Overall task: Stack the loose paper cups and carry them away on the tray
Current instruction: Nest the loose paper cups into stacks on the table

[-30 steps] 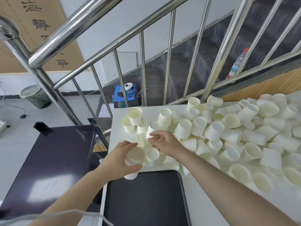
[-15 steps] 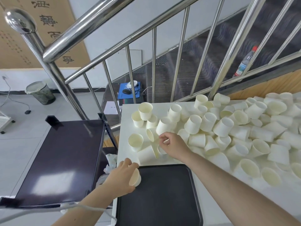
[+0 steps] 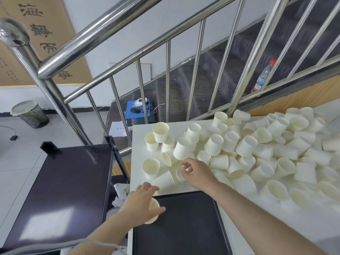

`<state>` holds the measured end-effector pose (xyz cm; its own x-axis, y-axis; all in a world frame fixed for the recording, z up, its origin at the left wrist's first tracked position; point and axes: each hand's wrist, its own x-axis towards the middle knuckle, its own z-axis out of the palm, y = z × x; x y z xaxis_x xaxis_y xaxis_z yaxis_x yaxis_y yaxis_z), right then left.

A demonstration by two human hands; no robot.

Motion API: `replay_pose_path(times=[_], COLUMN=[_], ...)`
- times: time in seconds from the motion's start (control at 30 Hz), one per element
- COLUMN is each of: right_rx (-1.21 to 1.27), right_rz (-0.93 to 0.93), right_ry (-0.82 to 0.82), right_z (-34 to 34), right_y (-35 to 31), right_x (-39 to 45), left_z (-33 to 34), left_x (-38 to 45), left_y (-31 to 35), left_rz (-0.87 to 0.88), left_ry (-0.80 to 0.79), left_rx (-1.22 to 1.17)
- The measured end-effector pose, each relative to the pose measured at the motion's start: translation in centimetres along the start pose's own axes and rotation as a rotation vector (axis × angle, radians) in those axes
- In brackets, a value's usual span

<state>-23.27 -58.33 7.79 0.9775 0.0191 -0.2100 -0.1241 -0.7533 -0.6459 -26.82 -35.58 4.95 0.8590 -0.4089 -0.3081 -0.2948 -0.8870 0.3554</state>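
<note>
Cups [image 3: 153, 208] gripped by both hands [image 3: 141, 203].

A tan wall panel [image 3: 36, 43] at upper left is showing large dark Chinese characters in an archaic script; their reading cannot be made out with certainty. The bottle [image 3: 262, 78] behind the railing is carrying a label whose print is too small to read.
</note>
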Motion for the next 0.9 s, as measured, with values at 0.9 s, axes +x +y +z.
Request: replay_pose_path(times=[0.9], right_rx=[-0.391], right_rz=[-0.213], right_ry=[-0.004], right_z=[-5.4], right_y=[0.3], right_x=[10.4], left_z=[-10.9], left_x=[19.2], left_y=[3.3], left_rz=[-0.136], left_ry=[0.273], left_rx=[0.059])
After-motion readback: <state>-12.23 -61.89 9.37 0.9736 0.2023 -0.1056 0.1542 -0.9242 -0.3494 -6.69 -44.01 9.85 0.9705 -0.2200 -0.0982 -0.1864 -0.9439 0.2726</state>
